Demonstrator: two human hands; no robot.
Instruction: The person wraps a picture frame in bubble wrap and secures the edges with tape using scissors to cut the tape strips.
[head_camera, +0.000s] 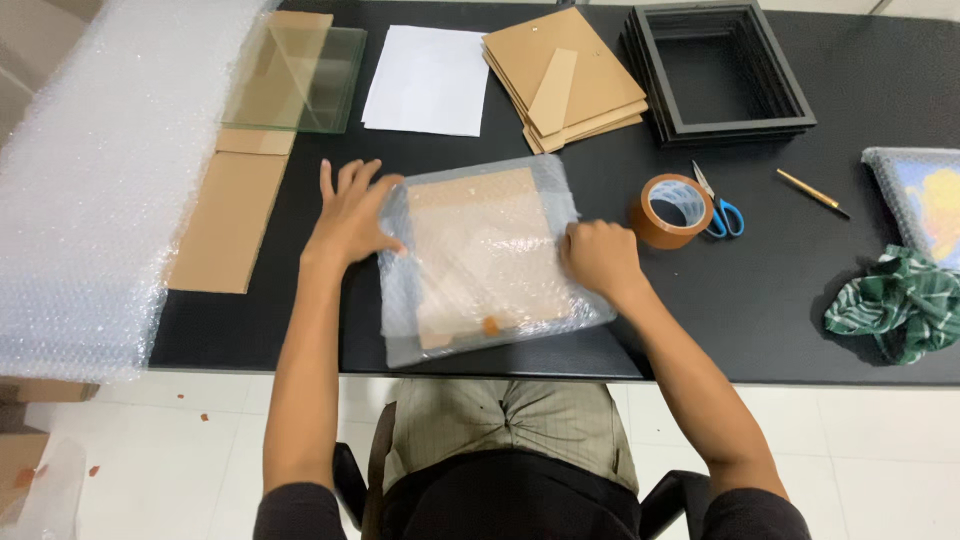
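Observation:
A flat rectangular package (487, 260) wrapped in clear bubble wrap, brown backing board showing through, lies on the black table (760, 300) in front of me. My left hand (352, 214) rests flat with fingers spread on the package's left edge. My right hand (600, 257) presses with curled fingers on its right edge, holding the wrap down. Two small bits of brown tape show near the package's lower edge.
A brown tape roll (671, 210) and blue-handled scissors (719, 205) lie right of the package. Stacked black frames (716, 72), brown boards (566, 76), white paper (427, 80), glass panes (297, 78), a bubble-wrap sheet (90, 190), a green cloth (900, 300), a pencil-like stick (812, 192) and another wrapped picture (925, 200) surround it.

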